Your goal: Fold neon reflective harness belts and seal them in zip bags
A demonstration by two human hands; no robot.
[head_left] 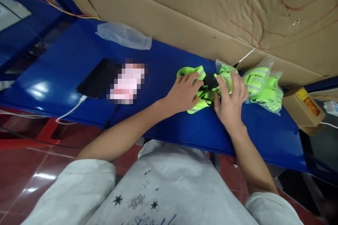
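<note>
A neon yellow-green reflective strap [196, 109] with grey stripes and black parts lies bunched on the blue table. From the left, my left hand [183, 93] bends its fingers over the strap and grips it. My right hand [231, 100] has its fingers and thumb curled around the strap's right side, close to the black piece [210, 82]. The undersides of my fingertips are hidden. Just beyond my right hand are clear bags of folded reflective straps [257, 79], partly covered by its fingers.
A black phone [91, 81] with a white cable lies at left, beside a pixelated bright patch. A clear plastic bag [124, 36] rests near the cardboard wall [169, 10]. At right stands an open cardboard box [301, 109]. The blue table's [169, 139] front edge runs before my body.
</note>
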